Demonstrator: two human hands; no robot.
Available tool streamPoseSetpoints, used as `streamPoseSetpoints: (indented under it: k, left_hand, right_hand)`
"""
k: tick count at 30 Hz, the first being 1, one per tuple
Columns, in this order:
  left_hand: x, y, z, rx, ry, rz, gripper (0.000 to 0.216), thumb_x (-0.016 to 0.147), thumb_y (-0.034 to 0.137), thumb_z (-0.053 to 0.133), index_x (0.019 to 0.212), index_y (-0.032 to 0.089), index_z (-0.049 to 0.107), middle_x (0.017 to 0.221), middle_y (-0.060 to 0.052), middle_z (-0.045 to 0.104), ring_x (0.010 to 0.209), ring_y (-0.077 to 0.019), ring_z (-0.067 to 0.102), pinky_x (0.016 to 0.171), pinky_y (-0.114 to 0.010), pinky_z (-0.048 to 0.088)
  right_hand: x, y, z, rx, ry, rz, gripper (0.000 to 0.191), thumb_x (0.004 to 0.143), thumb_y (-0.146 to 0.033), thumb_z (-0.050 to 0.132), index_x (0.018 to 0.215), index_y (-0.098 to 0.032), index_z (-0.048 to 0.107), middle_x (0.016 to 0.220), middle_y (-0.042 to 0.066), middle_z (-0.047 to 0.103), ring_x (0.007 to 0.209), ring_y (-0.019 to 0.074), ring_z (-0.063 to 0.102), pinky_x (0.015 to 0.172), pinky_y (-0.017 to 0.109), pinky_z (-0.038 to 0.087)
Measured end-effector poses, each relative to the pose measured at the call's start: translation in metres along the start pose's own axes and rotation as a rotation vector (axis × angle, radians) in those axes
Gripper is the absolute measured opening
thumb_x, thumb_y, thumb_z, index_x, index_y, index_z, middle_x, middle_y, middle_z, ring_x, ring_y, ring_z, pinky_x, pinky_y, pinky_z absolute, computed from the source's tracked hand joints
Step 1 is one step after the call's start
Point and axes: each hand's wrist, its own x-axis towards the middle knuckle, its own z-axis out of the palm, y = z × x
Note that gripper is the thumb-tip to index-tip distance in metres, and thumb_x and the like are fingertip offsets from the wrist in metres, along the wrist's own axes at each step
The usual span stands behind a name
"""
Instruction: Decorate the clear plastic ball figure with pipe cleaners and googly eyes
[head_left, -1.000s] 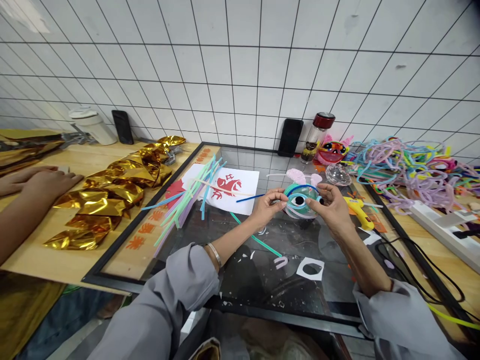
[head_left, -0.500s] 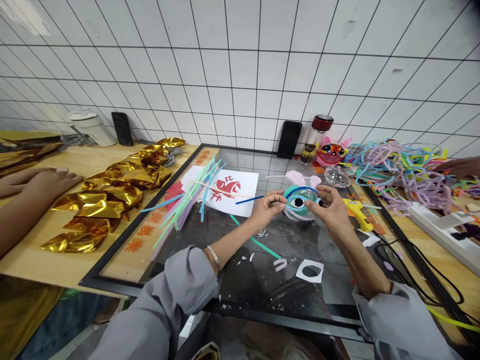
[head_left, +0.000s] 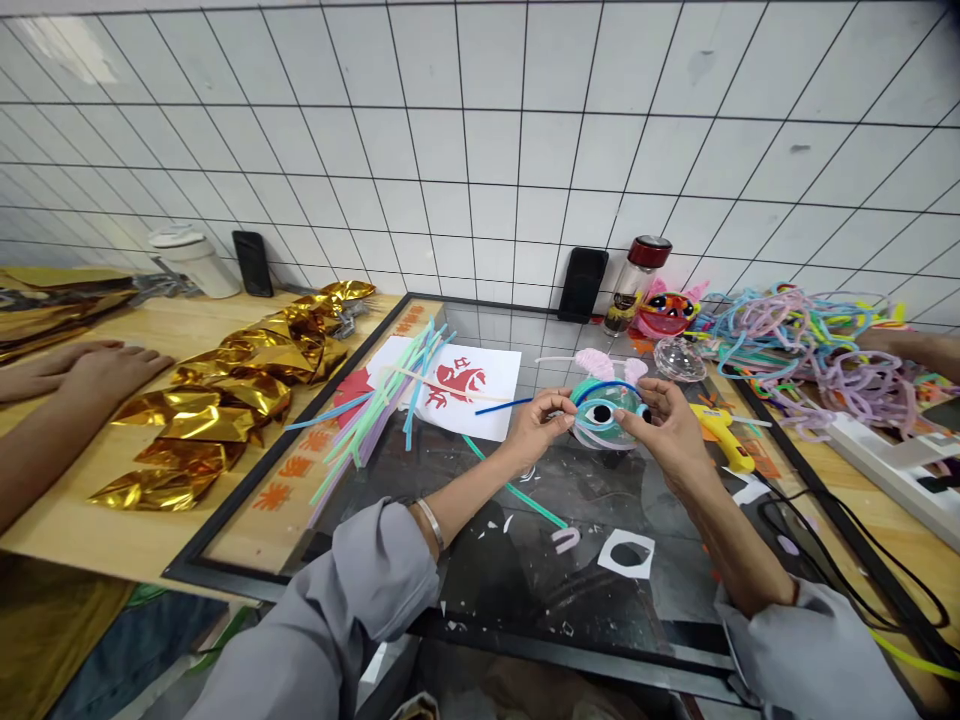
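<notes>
Between my hands is a small animal face of pipe cleaners [head_left: 600, 437] on a clear round form, with pink ears and black-and-white eyes. A dark blue pipe cleaner [head_left: 504, 406] arches over the eyes, and its free end sticks out to the left. My left hand [head_left: 541, 428] pinches the blue pipe cleaner at the face's left side. My right hand [head_left: 667, 428] has its thumb and finger closed on the right side of the face, by the eye. The fingers partly cover the right eye.
Loose pipe cleaners [head_left: 379, 405] lie across a paper [head_left: 491, 400] with red shapes. At right are a yellow glue gun [head_left: 724, 440], a power strip [head_left: 896, 480] and a pipe-cleaner heap [head_left: 817, 350] with another person's hand. Another person's hands [head_left: 112, 375] rest near gold foil [head_left: 225, 400].
The view has shifted slightly, so everything sits a little lower and to the right. Both my hands keep their hold on the face and the blue pipe cleaner.
</notes>
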Motion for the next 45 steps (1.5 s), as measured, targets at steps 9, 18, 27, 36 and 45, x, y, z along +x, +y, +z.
streamPoseSetpoints:
  k: [9, 18, 27, 36, 45]
  left_hand:
    - [0.001, -0.003, 0.000, 0.005, 0.012, 0.028, 0.035, 0.065, 0.046, 0.084, 0.077, 0.016, 0.071, 0.118, -0.009, 0.062, 0.119, -0.0264, 0.054, 0.101, -0.037, 0.042]
    - [0.000, -0.001, -0.001, 0.042, -0.022, 0.037, 0.026, 0.070, 0.038, 0.081, 0.079, 0.016, 0.071, 0.122, -0.011, 0.060, 0.123, -0.0281, 0.053, 0.100, -0.037, 0.045]
    - [-0.001, -0.003, -0.002, 0.060, -0.018, 0.037, 0.025, 0.071, 0.038, 0.080, 0.080, 0.016, 0.071, 0.123, -0.010, 0.059, 0.122, -0.0272, 0.054, 0.099, -0.036, 0.046]
    - [-0.001, -0.006, -0.005, 0.084, -0.011, 0.064, 0.022, 0.072, 0.035, 0.079, 0.079, 0.016, 0.070, 0.120, -0.010, 0.061, 0.123, -0.0265, 0.054, 0.107, -0.039, 0.040]
    - [-0.002, -0.006, -0.006, 0.103, -0.020, 0.063, 0.024, 0.072, 0.037, 0.078, 0.079, 0.016, 0.070, 0.119, -0.011, 0.059, 0.125, -0.0275, 0.052, 0.102, -0.035, 0.041]
  right_hand:
    - [0.002, 0.007, -0.001, -0.010, 0.000, -0.039, 0.066, 0.054, -0.053, 0.084, 0.108, -0.025, 0.057, 0.116, 0.011, 0.067, 0.114, 0.0305, 0.062, 0.104, 0.055, 0.043]
    - [0.002, 0.003, -0.001, -0.013, 0.018, -0.015, 0.068, 0.050, -0.051, 0.086, 0.106, -0.024, 0.059, 0.118, 0.012, 0.068, 0.115, 0.0336, 0.062, 0.105, 0.057, 0.042]
    - [0.003, 0.006, 0.000, -0.018, 0.021, -0.045, 0.066, 0.050, -0.053, 0.085, 0.104, -0.025, 0.060, 0.111, 0.011, 0.069, 0.108, 0.0332, 0.064, 0.100, 0.056, 0.046]
    - [-0.001, -0.003, 0.002, -0.015, 0.014, -0.032, 0.065, 0.049, -0.047, 0.084, 0.103, -0.024, 0.058, 0.111, 0.010, 0.068, 0.107, 0.0305, 0.063, 0.101, 0.053, 0.044]
    - [-0.003, -0.002, 0.002, -0.027, 0.004, -0.036, 0.064, 0.051, -0.047, 0.082, 0.105, -0.023, 0.057, 0.111, 0.010, 0.068, 0.109, 0.0308, 0.063, 0.101, 0.051, 0.045]
